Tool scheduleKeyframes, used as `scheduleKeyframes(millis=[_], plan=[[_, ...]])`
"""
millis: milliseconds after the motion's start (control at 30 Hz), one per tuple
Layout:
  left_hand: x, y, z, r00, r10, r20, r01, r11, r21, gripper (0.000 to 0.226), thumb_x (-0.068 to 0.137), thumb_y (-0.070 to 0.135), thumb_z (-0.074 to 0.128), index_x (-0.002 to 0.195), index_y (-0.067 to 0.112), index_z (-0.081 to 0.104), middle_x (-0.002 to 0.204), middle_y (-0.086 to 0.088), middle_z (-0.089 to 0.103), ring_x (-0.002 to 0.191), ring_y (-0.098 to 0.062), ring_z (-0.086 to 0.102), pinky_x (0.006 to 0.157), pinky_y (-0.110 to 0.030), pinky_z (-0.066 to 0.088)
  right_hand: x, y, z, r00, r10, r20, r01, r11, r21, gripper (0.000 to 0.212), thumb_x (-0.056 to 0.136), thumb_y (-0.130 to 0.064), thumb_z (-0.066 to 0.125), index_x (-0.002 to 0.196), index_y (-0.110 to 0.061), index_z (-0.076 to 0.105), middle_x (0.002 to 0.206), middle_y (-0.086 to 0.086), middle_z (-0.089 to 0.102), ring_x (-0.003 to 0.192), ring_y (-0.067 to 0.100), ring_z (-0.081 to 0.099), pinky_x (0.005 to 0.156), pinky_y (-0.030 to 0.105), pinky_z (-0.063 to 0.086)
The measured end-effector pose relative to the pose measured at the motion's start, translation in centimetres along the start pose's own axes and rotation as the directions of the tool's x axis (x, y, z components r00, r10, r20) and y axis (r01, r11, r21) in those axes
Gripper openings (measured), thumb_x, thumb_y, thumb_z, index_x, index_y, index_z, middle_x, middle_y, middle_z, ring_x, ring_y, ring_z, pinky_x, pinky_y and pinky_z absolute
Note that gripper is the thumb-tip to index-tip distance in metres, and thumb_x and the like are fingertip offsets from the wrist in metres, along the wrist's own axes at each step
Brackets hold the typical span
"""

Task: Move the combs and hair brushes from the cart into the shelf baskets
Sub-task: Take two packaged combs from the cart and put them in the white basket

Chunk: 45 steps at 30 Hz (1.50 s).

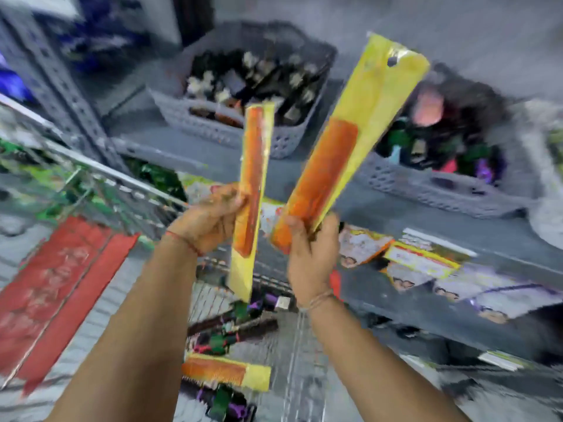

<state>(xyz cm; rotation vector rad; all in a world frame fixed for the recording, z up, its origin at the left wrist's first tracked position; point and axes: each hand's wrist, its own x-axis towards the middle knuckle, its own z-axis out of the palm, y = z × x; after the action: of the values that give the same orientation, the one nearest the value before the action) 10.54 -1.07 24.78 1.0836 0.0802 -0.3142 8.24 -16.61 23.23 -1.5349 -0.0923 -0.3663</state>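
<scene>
My left hand (210,219) grips an orange comb in a yellow packet (251,184), held upright at the centre. Beside it, my right hand (307,254) holds a second orange comb in a longer yellow packet (344,147), tilted to the right. Both packets are raised in front of the grey shelf. Behind them stand two grey perforated baskets: one (213,129) filled with dark hair items, another (441,190) at the right with mixed dark and coloured items. Below my arms, the wire cart (292,345) holds a third packaged orange comb (225,371) and several dark brushes (234,327). The picture is motion-blurred.
A grey metal shelf upright (61,83) rises at the left. The lower shelf (426,287) carries flat printed packets (423,260). A red patterned strip (51,296) lies at the left beside the cart. A pale rounded object (548,214) sits at the right edge.
</scene>
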Motion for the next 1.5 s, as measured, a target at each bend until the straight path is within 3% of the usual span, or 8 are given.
scheduleKeyframes(millis=[133, 333, 600, 733, 867, 967, 1333, 1500], plan=[[4.8, 3.3, 10.8, 0.979, 0.195, -0.065, -0.184, 0.972, 0.146, 0.028, 0.097, 0.007, 0.036, 0.079, 0.017, 0.055, 0.041, 0.012, 0.063, 0.034, 0.005, 0.055, 0.037, -0.009, 0.047, 5.8, -4.8, -5.0, 0.955, -0.088, -0.285, 0.125, 0.985, 0.117, 0.036, 0.074, -0.013, 0.064, 0.106, -0.017, 0.046, 0.076, 0.001, 0.063, 0.06, -0.005, 0.052, 0.061, 0.015, 0.043], [11.7, 3.5, 25.3, 0.887, 0.447, -0.115, -0.335, 0.796, 0.504, 0.007, 0.092, 0.013, 0.052, 0.099, 0.011, 0.051, 0.067, 0.008, 0.055, 0.071, -0.011, 0.052, 0.07, -0.021, 0.042, 13.6, -8.0, -16.5, 0.841, -0.154, -0.519, 0.157, 0.987, -0.039, 0.022, 0.079, -0.01, 0.068, 0.09, -0.022, 0.053, 0.058, -0.003, 0.047, 0.051, 0.001, 0.041, 0.053, 0.021, 0.036], [19.8, 0.5, 40.8, 0.99, 0.138, -0.006, -0.115, 0.847, 0.519, 0.037, 0.094, 0.002, 0.041, 0.063, 0.023, 0.041, 0.057, 0.01, 0.055, 0.053, 0.002, 0.051, 0.052, -0.013, 0.042, 21.2, -10.6, -35.5, 0.848, -0.209, -0.487, 0.036, 0.94, -0.34, 0.028, 0.085, -0.021, 0.061, 0.105, -0.001, 0.063, 0.086, 0.019, 0.069, 0.076, 0.018, 0.058, 0.075, 0.035, 0.05], [21.9, -2.9, 46.3, 0.999, 0.03, 0.042, -0.048, 0.821, 0.569, 0.038, 0.09, -0.008, 0.041, 0.128, -0.006, 0.047, 0.109, -0.015, 0.062, 0.102, -0.019, 0.06, 0.075, -0.032, 0.05, 22.9, -10.0, -43.6, 0.888, -0.185, -0.421, -0.124, 0.785, -0.608, 0.025, 0.089, -0.018, 0.055, 0.106, -0.004, 0.066, 0.104, 0.016, 0.07, 0.094, 0.02, 0.064, 0.083, 0.018, 0.041], [23.4, -5.9, 47.4, 0.995, 0.094, -0.037, 0.004, 0.326, 0.945, 0.045, 0.094, 0.024, 0.045, 0.13, -0.004, 0.048, 0.136, -0.021, 0.053, 0.128, -0.033, 0.048, 0.104, -0.035, 0.039, 23.2, -7.5, -48.2, 0.913, 0.049, -0.404, -0.342, 0.632, -0.696, 0.028, 0.091, -0.011, 0.049, 0.114, 0.001, 0.059, 0.12, 0.024, 0.062, 0.112, 0.032, 0.056, 0.085, 0.02, 0.033], [23.6, -8.0, 47.0, 0.985, 0.129, -0.117, 0.098, 0.147, 0.984, 0.054, 0.095, 0.038, 0.037, 0.129, -0.002, 0.05, 0.134, -0.018, 0.056, 0.127, -0.03, 0.05, 0.103, -0.033, 0.042, 22.7, -5.7, -49.3, 0.891, 0.192, -0.411, -0.446, 0.532, -0.72, 0.027, 0.091, -0.012, 0.049, 0.111, -0.001, 0.06, 0.119, 0.024, 0.062, 0.11, 0.034, 0.057, 0.094, 0.029, 0.042], [23.0, -10.3, 46.8, 0.978, 0.19, 0.086, -0.047, -0.2, 0.979, 0.048, 0.091, 0.019, 0.05, 0.133, -0.003, 0.044, 0.117, -0.021, 0.065, 0.11, -0.035, 0.06, 0.091, -0.039, 0.049, 21.9, -5.5, -48.4, 0.876, 0.246, -0.416, -0.466, 0.2, -0.862, 0.026, 0.094, -0.02, 0.044, 0.112, -0.007, 0.058, 0.115, 0.019, 0.061, 0.104, 0.034, 0.058, 0.09, 0.042, 0.051], [20.0, -7.5, 43.7, 0.878, 0.414, 0.24, -0.26, -0.008, 0.966, 0.041, 0.095, 0.025, 0.039, 0.126, 0.003, 0.054, 0.12, -0.028, 0.06, 0.113, -0.04, 0.054, 0.095, -0.041, 0.046, 21.1, -7.7, -44.1, 0.961, -0.156, -0.23, -0.171, 0.319, -0.932, 0.041, 0.093, -0.035, 0.041, 0.121, -0.007, 0.049, 0.124, 0.019, 0.054, 0.116, 0.034, 0.046, 0.098, 0.042, 0.038]])
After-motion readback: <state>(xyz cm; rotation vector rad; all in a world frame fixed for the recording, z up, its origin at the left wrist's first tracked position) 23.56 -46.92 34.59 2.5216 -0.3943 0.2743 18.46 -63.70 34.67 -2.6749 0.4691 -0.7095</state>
